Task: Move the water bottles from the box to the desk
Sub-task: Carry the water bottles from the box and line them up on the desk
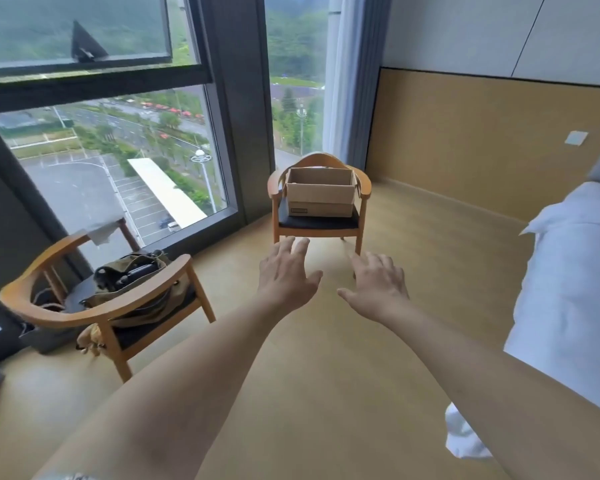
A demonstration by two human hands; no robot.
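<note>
Two tall dark-framed glass window panes (pixel 111 161) fill the view from nine to twelve o'clock, with a pale blue-grey curtain (pixel 350 81) hanging at one o'clock. At three o'clock lies the white-sheeted bed (pixel 568 271), its edge running down toward four. A light wooden armchair with a dark seat (pixel 101 306) sits at eight o'clock, holding an olive canvas bag (pixel 132 275). A second wooden armchair with a black seat pad (pixel 317 223) stands at twelve o'clock, near the window frame. On its seat rests the open brown cardboard box (pixel 321 194), flaps up; what is inside cannot be made out. Both bare arms reach forward from six o'clock over the tan floor (pixel 326 358). The left hand (pixel 286 271) and right hand (pixel 378 284) are apart, palms down, fingers spread and holding nothing, well short of the box.
</note>
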